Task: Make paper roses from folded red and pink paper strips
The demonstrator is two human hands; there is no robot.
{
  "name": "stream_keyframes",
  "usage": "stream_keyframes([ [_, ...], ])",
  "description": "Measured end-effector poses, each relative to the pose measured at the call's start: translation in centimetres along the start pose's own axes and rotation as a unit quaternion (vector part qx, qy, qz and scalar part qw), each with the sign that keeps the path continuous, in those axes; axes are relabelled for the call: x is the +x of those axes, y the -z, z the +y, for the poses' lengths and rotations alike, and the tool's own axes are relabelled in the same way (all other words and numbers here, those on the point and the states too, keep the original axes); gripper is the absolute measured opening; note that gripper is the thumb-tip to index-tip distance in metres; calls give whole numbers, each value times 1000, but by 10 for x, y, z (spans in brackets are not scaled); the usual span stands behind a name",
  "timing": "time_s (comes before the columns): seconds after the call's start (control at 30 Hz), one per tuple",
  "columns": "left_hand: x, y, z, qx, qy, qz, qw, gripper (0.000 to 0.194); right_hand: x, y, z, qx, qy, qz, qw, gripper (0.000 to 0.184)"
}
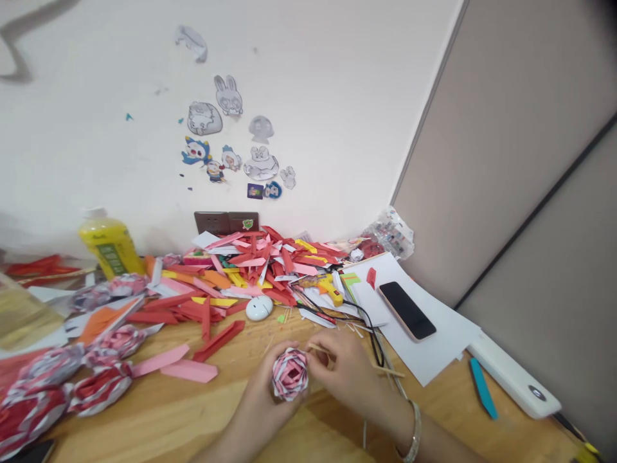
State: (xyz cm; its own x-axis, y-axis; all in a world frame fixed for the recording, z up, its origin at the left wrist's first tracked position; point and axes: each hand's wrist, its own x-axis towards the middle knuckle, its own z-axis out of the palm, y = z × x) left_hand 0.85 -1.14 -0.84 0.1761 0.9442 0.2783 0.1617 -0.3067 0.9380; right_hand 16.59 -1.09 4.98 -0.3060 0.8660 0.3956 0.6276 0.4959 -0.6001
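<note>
My left hand (267, 392) is wrapped round a pink and white folded-paper flower (290, 375), whose layered top faces up toward me. My right hand (344, 370) is closed on a thin wooden stick (389, 371), which shows on both sides of the fingers. Its fingertips meet the right edge of the flower. The underside of the flower is hidden by my left hand. Two pink paper strips (189, 370) lie on the wooden table to the left of my hands. A white earbud case (259, 308) sits just beyond them.
Folded paper strips (270, 257) pile along the wall, with a yellow glue gun (330, 289) at their right. Finished paper flowers (101, 386) lie at left, near a yellow bottle (112, 244). A phone (407, 310) rests on white paper (434, 360); a white bar-shaped device (515, 373) lies farther right.
</note>
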Motion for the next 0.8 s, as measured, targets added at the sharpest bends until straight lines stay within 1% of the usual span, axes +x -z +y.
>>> stream_keyframes([
  [0.1,0,0,3,48,-37,16,998,31,-2,-3,0,-63,10,22,998,9],
  [0.17,1,1,3,76,-51,13,996,27,-4,-5,1,-95,22,37,995,9],
  [0.33,3,1,-1,137,-68,23,988,37,-6,-10,5,-125,60,56,989,13],
  [0.4,4,1,-1,146,-78,11,986,35,-7,-11,6,-137,61,57,987,12],
  [0.5,5,0,2,145,-82,-9,986,28,-6,-12,5,-162,42,51,985,12],
  [0.57,5,0,4,146,-80,-10,986,26,-7,-13,5,-170,39,47,983,11],
  [0.67,5,1,5,147,-77,-12,986,26,-8,-14,6,-165,56,43,984,11],
  [0.8,4,1,3,145,-75,-10,986,27,-9,-16,8,-167,63,42,983,15],
])
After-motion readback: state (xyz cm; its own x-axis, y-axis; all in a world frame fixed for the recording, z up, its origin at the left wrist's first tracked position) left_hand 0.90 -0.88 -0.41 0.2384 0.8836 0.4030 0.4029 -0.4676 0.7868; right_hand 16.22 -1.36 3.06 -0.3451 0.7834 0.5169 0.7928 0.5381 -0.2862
